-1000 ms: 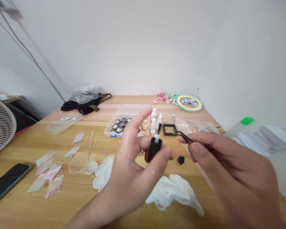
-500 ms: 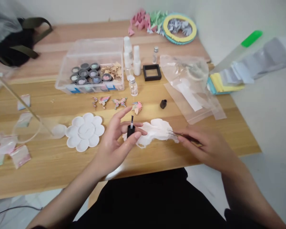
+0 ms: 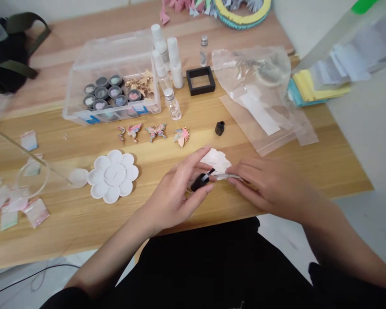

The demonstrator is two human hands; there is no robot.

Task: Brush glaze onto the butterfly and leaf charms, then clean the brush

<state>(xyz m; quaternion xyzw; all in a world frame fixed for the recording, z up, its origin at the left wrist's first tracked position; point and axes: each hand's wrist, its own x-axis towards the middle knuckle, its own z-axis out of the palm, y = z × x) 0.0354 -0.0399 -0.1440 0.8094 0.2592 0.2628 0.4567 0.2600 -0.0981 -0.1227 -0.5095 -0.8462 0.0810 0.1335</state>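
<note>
My left hand point(image 3: 173, 191) pinches a black brush cap point(image 3: 198, 182), its short brush point(image 3: 209, 173) slanting up to the right. My right hand point(image 3: 266, 184) grips fine metal tweezers point(image 3: 230, 175), whose tips lie close to the brush tip. Whether anything sits in the tweezer tips is too small to tell. Crumpled white tissue point(image 3: 216, 160) lies just behind both hands, partly hidden by them. A small black bottle point(image 3: 219, 128) stands uncapped beyond the tissue. Farther back runs a row of several iridescent butterfly charms point(image 3: 154, 132).
A white flower-shaped palette point(image 3: 112, 176) sits left of my hands. Behind stand a clear box of small pigment jars point(image 3: 109, 77), several white bottles point(image 3: 170, 56), a black square frame point(image 3: 200, 80) and a plastic bag point(image 3: 254, 86). Small sachets point(image 3: 9, 204) lie far left.
My view has swung from the far wall down onto the table. My hands have come together over the tissue, and the brush has tilted from upright to slanting toward the tweezers.
</note>
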